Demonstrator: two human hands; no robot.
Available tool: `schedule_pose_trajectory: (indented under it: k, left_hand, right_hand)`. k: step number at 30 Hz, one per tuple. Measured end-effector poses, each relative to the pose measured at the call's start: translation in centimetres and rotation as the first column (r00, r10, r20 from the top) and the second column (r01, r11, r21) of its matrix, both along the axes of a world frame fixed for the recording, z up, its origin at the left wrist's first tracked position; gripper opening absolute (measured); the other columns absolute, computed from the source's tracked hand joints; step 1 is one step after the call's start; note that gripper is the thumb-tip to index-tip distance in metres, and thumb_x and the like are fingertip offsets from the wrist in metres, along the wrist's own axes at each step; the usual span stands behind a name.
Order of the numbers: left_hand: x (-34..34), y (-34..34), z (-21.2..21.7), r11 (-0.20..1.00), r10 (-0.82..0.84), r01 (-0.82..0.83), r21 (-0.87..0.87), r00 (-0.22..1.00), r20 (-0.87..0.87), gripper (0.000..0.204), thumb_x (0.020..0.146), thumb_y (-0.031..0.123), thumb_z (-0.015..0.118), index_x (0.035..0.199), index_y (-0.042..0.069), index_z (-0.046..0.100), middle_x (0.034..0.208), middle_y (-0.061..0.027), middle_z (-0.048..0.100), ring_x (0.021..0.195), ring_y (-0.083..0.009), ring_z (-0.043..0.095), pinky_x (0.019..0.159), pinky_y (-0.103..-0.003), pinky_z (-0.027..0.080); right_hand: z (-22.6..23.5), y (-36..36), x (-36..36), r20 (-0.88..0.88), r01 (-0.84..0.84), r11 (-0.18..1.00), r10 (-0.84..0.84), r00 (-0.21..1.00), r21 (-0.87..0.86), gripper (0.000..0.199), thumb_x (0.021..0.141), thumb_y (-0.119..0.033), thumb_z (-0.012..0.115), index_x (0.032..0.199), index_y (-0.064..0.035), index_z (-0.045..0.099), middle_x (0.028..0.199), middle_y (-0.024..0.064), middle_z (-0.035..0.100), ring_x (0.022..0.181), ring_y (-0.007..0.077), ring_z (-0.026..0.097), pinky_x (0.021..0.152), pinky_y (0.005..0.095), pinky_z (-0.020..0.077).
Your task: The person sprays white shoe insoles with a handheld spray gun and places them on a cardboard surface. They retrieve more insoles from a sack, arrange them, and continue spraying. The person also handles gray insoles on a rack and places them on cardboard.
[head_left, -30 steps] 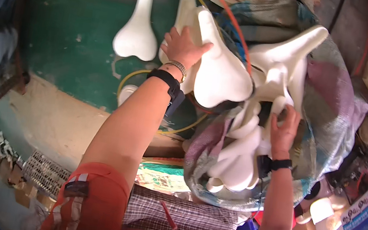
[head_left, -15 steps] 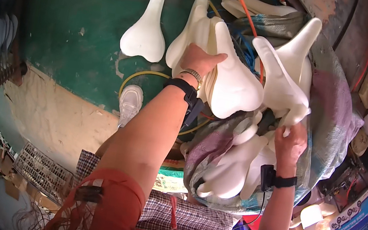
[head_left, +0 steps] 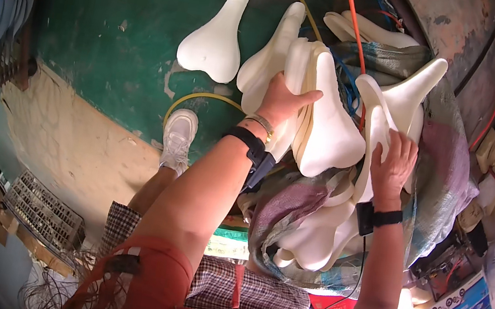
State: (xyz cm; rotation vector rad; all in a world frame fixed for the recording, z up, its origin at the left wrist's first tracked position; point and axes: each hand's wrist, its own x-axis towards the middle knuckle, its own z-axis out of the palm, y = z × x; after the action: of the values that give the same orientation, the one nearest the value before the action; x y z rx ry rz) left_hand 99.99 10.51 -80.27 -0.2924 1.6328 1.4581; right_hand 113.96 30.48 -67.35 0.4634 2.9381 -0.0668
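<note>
While the person bends over the green floor, a big sack of faded cloth sits open on the right, stuffed with white foam seat shapes. Since a moment ago the view has swung, and both arms have come up higher over the pile. The left hand held one wide seat shape against others then, and it still does, so the bunch looks gathered and not yet set down.

That seat shape stands almost on end. Its long line runs near to far, with the thin nose pointing far and the wide round end toward the person. More white shapes lean just to its left, noses pointing far too. One white shape lies alone on the floor, further left, apart from the rest.

The left fingers are curled over the top edge of the wide seat, gripping it. The right hand lies on another white shape that pokes out of the sack, fingers bent around its edge, nose pointing far and right.

A yellow hose curls by a white shoe. Black bands sit on both wrists.
</note>
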Motion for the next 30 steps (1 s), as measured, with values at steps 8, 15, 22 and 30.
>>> schedule_pose_trajectory:
  k: [8,15,22,30]
  left_hand:
    - [-1.9,-3.9,-1.5,0.979,-0.134,0.141,-0.144,0.989,0.062,0.045,0.066,0.008,0.063,0.109,-0.003,0.054,0.101,-0.0162,0.063,0.093,-0.0274,0.061,0.084,-0.034,0.047]
    - [-1.8,-2.8,-1.7,0.968,-0.146,0.134,-0.211,0.988,-0.046,0.031,0.073,0.005,0.052,0.103,-0.003,0.058,0.1,-0.0234,0.063,0.101,-0.0372,0.058,0.086,-0.039,0.045]
    - [-3.3,-1.5,-2.6,0.851,-0.406,0.229,-0.473,0.858,-0.316,0.039,0.074,0.005,0.051,0.112,-0.002,0.047,0.108,-0.0261,0.054,0.1,-0.0435,0.054,0.086,-0.046,0.045]
    - [-4.3,-1.3,-4.1,0.715,-0.567,0.111,-0.69,0.67,-0.479,0.028,0.069,0.005,0.057,0.096,-0.002,0.055,0.116,-0.0173,0.049,0.103,-0.0361,0.046,0.09,-0.044,0.039]
  right_hand:
    - [-2.6,-1.2,0.9,0.22,0.337,0.941,-0.324,0.92,-0.022,0.054,0.069,-0.01,0.071,0.117,-0.0021,0.048,0.116,0.0155,0.054,0.107,0.0352,0.048,0.093,0.043,0.0398]
    - [-4.7,1.9,4.2,0.209,0.415,0.875,-0.37,0.905,-0.25,0.048,0.069,-0.013,0.072,0.112,-0.0055,0.052,0.103,0.0163,0.058,0.101,0.0362,0.053,0.087,0.0406,0.043]
    - [4.7,0.9,-4.0,0.415,0.16,0.975,-0.084,0.906,-0.152,0.023,0.071,-0.011,0.067,0.091,-0.0061,0.058,0.092,0.0138,0.059,0.089,0.0342,0.058,0.077,0.0424,0.0466]
    - [-2.6,2.9,-3.4,0.317,0.245,0.915,-0.14,0.938,-0.321,0.028,0.076,-0.007,0.064,0.099,-0.0039,0.048,0.096,0.0174,0.057,0.095,0.0382,0.054,0.081,0.0428,0.0452]
